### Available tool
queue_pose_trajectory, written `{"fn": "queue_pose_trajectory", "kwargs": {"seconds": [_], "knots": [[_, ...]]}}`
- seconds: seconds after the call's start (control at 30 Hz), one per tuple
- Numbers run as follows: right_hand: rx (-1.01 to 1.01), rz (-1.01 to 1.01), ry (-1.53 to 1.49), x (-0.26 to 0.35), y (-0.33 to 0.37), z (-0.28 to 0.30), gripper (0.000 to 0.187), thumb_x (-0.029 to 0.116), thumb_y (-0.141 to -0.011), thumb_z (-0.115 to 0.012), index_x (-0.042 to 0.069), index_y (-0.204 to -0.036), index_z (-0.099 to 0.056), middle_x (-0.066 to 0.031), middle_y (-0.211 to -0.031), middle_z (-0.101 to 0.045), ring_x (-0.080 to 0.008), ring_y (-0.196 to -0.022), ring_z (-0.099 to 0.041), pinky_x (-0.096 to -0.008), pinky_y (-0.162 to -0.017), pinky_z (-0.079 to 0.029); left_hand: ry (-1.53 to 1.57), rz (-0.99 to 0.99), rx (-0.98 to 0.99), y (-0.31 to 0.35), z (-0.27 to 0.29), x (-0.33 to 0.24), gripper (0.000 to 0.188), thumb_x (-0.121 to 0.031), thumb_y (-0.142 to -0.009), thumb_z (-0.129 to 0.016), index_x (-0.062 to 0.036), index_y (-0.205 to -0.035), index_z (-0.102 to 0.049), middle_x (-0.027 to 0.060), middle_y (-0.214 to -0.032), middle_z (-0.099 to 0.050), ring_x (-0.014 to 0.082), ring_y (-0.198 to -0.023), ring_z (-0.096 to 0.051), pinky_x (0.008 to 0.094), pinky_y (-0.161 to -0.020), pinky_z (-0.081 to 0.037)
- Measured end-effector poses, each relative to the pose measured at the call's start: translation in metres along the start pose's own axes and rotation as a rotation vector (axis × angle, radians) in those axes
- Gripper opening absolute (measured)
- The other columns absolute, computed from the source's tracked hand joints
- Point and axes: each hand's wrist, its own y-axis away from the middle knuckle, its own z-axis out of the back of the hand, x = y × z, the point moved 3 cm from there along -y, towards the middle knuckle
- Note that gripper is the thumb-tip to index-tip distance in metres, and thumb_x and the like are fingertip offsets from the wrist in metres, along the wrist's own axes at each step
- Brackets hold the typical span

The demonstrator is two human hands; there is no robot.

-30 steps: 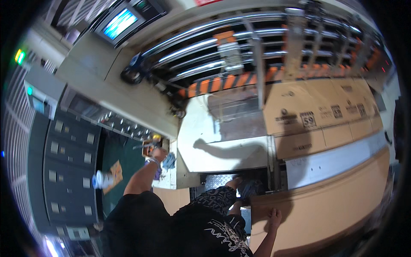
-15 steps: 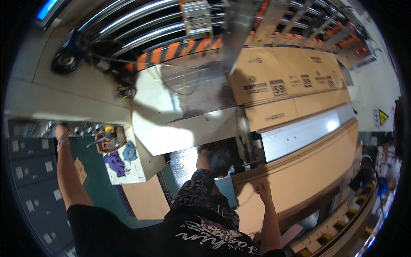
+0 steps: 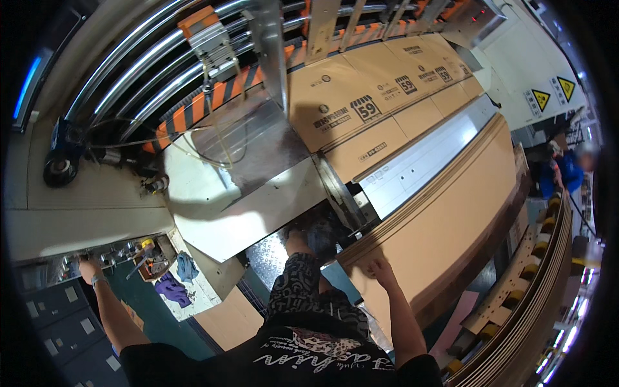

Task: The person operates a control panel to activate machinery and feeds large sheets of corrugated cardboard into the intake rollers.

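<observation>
My right hand (image 3: pixel 382 269) rests on the left end of the flat, plain brown cardboard stack (image 3: pixel 445 226), fingers loosely curled around nothing, perhaps bracing me because my left hand (image 3: pixel 89 268) is out at the small silvery knobs (image 3: pixel 121 254); whether those fingers grasp one, I cannot tell.

A cardboard stack (image 3: pixel 445 216) lies right, a plate (image 3: pixel 422 161) behind it; left, cloths (image 3: pixel 172 289) lie on a surface (image 3: pixel 203 300).
</observation>
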Motion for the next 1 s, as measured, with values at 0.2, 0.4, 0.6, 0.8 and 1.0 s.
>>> {"fn": "queue_pose_trajectory", "kwargs": {"seconds": [0.2,0.4,0.6,0.8,1.0], "knots": [[-0.073,-0.089,0.04,-0.025,0.028,0.04,0.029,0.021,-0.085,-0.051,-0.002,-0.102,-0.051,-0.0106,-0.085,-0.06,-0.0168,-0.076,-0.06,-0.029,-0.062,-0.049,-0.053,0.069,-0.056,-0.007,-0.028,0.014,0.043,-0.037,-0.078,-0.046,-0.0138,-0.114,-0.051,0.0162,-0.105,-0.056,0.0368,-0.093,-0.054,0.0459,-0.074,-0.045],[-0.087,-0.075,0.095,-0.048,0.029,0.062,0.027,0.022,-0.085,-0.052,-0.001,-0.099,-0.052,-0.0106,-0.084,-0.06,-0.0179,-0.077,-0.06,-0.0297,-0.063,-0.049,-0.193,0.092,-0.053,-0.01,-0.037,0.023,0.046,-0.041,-0.08,-0.041,-0.0141,-0.116,-0.05,0.0103,-0.111,-0.054,0.0301,-0.1,-0.052,0.0422,-0.079,-0.044],[-0.046,-0.042,0.156,-0.035,0.017,0.056,0.025,0.019,-0.083,-0.053,-0.002,-0.097,-0.053,-0.0109,-0.083,-0.06,-0.0186,-0.074,-0.061,-0.0294,-0.062,-0.049,-0.126,0.111,-0.121,-0.003,-0.025,0.01,0.047,-0.043,-0.077,-0.045,-0.0138,-0.113,-0.053,0.0113,-0.11,-0.055,0.0307,-0.101,-0.051,0.0433,-0.08,-0.042],[-0.084,0.025,0.165,-0.024,0.008,0.053,0.025,0.018,-0.08,-0.053,-0.003,-0.093,-0.054,-0.0114,-0.077,-0.06,-0.0187,-0.072,-0.06,-0.029,-0.061,-0.048,-0.049,0.206,-0.05,-0.017,-0.036,0.017,0.047,-0.04,-0.076,-0.045,-0.0118,-0.112,-0.052,0.0137,-0.114,-0.052,0.0328,-0.103,-0.049,0.0448,-0.082,-0.04],[-0.165,-0.063,0.007,-0.052,0.022,0.064,0.024,0.021,-0.082,-0.052,-0.002,-0.091,-0.054,-0.0091,-0.078,-0.06,-0.0176,-0.071,-0.06,-0.0292,-0.06,-0.048,-0.857,-0.29,-0.663,0.147,-0.136,-0.042,0.038,-0.046,-0.079,-0.05,-0.0123,-0.096,-0.054,0.0095,-0.08,-0.054,0.0254,-0.064,-0.055,0.0356,-0.055,-0.047]]}}
